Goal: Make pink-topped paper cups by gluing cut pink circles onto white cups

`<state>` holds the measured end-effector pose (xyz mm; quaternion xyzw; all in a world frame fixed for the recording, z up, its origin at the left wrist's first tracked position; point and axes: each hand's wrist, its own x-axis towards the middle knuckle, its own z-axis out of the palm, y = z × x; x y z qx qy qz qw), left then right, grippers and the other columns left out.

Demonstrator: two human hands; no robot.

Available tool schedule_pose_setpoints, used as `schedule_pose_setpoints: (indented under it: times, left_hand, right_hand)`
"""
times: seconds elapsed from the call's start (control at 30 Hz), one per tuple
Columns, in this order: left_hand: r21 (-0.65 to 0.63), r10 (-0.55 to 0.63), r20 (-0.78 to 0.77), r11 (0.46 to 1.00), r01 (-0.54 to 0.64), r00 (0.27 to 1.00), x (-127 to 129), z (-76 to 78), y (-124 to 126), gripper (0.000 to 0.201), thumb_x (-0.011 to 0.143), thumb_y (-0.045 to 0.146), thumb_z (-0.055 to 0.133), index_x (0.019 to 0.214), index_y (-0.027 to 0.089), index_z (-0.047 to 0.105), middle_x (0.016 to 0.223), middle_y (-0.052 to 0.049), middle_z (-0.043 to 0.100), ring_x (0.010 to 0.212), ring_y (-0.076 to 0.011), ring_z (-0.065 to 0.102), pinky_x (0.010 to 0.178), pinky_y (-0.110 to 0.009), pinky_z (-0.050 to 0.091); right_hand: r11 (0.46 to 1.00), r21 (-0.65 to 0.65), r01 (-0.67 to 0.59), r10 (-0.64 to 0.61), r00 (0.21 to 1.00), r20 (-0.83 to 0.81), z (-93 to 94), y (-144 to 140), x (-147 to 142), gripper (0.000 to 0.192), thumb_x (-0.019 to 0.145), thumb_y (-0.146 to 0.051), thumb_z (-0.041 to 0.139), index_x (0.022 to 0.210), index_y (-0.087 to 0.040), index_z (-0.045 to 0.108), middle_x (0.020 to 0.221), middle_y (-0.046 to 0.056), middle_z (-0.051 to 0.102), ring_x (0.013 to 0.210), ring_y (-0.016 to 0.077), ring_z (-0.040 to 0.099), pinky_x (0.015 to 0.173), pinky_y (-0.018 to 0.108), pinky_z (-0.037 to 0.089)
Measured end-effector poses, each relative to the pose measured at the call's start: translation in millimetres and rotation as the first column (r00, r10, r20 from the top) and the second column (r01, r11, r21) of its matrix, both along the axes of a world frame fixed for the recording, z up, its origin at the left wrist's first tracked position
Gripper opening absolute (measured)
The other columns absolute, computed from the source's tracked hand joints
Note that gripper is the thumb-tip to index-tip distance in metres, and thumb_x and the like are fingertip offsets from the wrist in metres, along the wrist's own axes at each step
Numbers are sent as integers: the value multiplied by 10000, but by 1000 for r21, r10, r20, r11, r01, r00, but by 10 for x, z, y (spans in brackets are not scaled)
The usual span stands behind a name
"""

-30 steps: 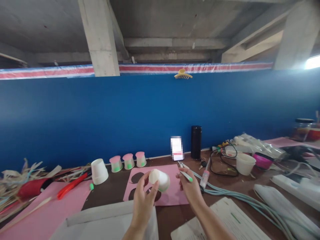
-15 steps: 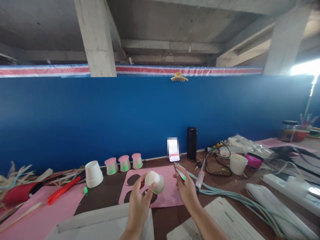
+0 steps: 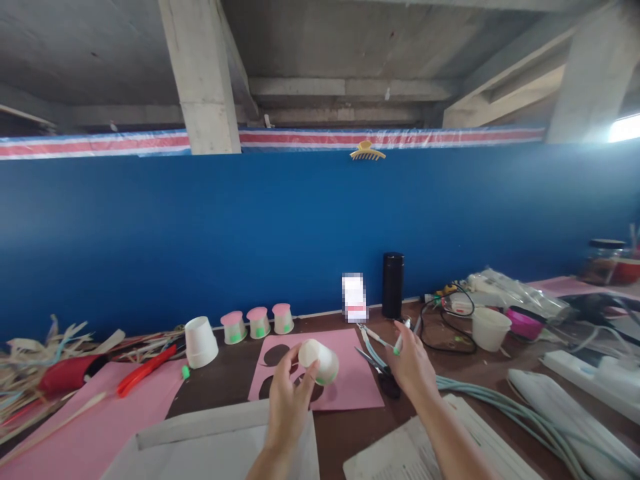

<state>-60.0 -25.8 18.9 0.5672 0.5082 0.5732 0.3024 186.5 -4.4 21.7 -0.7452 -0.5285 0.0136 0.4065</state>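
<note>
While the table (image 3: 225, 390) is carrying a pink sheet (image 3: 350, 383) with round holes cut in it, you are holding a small white cup (image 3: 319, 361) tipped on its side above that sheet, your left hand (image 3: 290, 393) clamped around it. At three o'clock from the cup, your right hand (image 3: 413, 363) is pinching a green-tipped pen (image 3: 399, 341), well apart from the left, over dark scissors (image 3: 380, 370).

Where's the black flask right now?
In the head view, the black flask stands upright at the back of the table against the blue wall, right of centre, beyond the right hand.
</note>
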Motion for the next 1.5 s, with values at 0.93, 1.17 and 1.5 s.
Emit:
schedule_pose_setpoints:
  times: [0.93,1.17,1.5]
  left_hand:
    - [-38,-58,15,998,58,998,13,72,-45,570,744,515,594,1204,183,539,1217,-137,569,1100,-304,535,882,-411,449]
    - [-55,-14,12,998,15,1000,32,113,-61,617,715,553,594,1197,171,556,1201,-158,577,1049,-330,567,853,-439,460]
    - [-49,-22,1,999,22,1000,20,82,-50,605,718,546,600,1200,182,558,1215,-148,577,1052,-322,571,844,-416,471]
  right_hand:
    - [967,-252,-25,131,900,415,-118,-22,-22,428,787,-160,467,1161,-304,618,1076,87,630,1057,319,467,750,364,369]
    - [963,-270,-7,120,905,408,-121,-13,-22,438,804,-127,430,1153,-303,628,1059,109,634,1050,316,480,750,371,373]
    - [978,-209,6,74,925,373,-87,-42,-29,429,810,-140,436,1163,-295,625,1039,104,637,1008,298,526,753,355,386]
